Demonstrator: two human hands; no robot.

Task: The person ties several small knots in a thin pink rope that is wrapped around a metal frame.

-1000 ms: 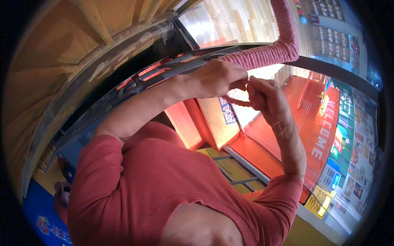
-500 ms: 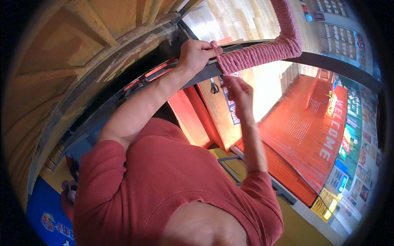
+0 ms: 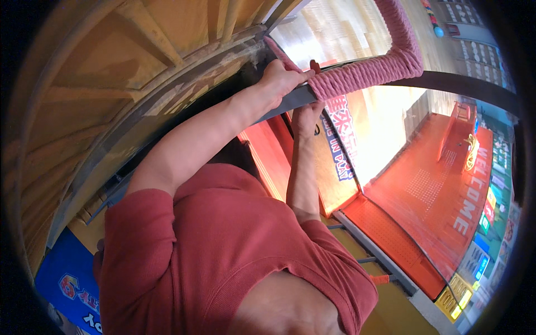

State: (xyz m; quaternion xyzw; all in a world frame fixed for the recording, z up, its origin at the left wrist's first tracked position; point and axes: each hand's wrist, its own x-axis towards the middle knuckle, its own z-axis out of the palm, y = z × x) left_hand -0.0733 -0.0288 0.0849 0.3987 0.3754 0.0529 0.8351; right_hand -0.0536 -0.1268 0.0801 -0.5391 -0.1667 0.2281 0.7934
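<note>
Thick pink rope (image 3: 365,76) is wound in tight coils around a dark metal bar (image 3: 296,99), up to a bend on the right. Its loose tail (image 3: 279,53) runs up and left from the last coil. My left hand (image 3: 278,81) is closed, thumb and fingers pinching the rope at the edge of the winding. From below, my right hand (image 3: 306,117) reaches up behind the bar. Most of its fingers are hidden there; what look like reddish fingertips (image 3: 315,66) rise above the bar's far edge.
A ribbed brown panel (image 3: 100,95) curves along the left. Beyond the bar are a wooden board with large lettering (image 3: 335,159), partly hidden dark scissors handles (image 3: 317,129) and a red perforated platform (image 3: 419,184). A yellow basket (image 3: 455,296) stands at lower right.
My right hand has moved from the open space below the bar up against and behind it. The rope tail now shows stretched beyond my left hand. The view has shifted slightly.
</note>
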